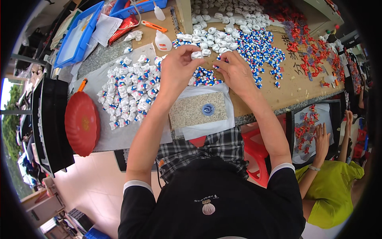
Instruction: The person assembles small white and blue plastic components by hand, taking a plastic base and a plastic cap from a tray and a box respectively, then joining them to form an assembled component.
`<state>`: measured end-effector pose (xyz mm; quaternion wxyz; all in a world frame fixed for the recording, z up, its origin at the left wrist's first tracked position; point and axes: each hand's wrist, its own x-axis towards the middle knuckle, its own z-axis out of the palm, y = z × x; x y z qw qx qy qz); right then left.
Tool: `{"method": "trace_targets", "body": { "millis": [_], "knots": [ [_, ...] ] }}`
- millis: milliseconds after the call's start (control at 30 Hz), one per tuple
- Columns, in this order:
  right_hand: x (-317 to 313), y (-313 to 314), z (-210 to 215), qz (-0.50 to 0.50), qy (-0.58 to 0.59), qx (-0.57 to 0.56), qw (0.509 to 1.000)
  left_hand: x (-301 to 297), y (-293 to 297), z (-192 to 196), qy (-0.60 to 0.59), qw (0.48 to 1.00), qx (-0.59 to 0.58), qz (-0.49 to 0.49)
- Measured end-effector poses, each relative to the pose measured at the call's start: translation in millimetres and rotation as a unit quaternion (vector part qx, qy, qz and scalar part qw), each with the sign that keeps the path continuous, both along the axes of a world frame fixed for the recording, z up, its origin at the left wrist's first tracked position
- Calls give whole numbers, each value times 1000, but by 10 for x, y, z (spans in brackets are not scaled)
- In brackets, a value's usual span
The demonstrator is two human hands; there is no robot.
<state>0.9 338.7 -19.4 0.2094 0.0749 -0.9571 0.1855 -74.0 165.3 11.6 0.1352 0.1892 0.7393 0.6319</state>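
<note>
My left hand (178, 71) is closed, pinching a small white plastic figurine part (196, 55) between thumb and fingertips. To its right, my right hand (235, 71) is closed in a pinch; whatever its fingertips hold is too small to make out. The hands are apart, raised over the bench. Beneath and between them lies a small pile of blue-and-white figurine pieces (205, 75). Nearer me, a speckled stone slab (181, 113) rests on white paper and carries a small round clear dish (208, 109) with bluish contents.
Assembled white-and-blue figurines (127, 93) are heaped at left, beside a red scalloped tray (82, 123). Loose blue-and-white pieces (258, 51) spread right. A white squeeze bottle (162, 41) and an orange cutter (154, 26) lie farther back. A co-worker's hand (321, 139) is at right.
</note>
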Motion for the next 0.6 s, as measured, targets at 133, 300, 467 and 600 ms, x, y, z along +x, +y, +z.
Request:
{"method": "trace_targets", "body": {
  "millis": [133, 300, 467, 600],
  "knots": [
    [159, -69, 112, 26, 31, -117, 992, 274, -426, -7, -213, 957, 193, -31],
    [504, -339, 538, 60, -62, -253, 964, 676, -573, -63, -299, 927, 220, -53],
    [627, -479, 542, 122, -52, -279, 951, 863, -509, -120, -328, 904, 261, -83],
    [717, -571, 481, 68, -147, -518, 840, 961, -489, -183, -327, 896, 294, -62]
  ]
}}
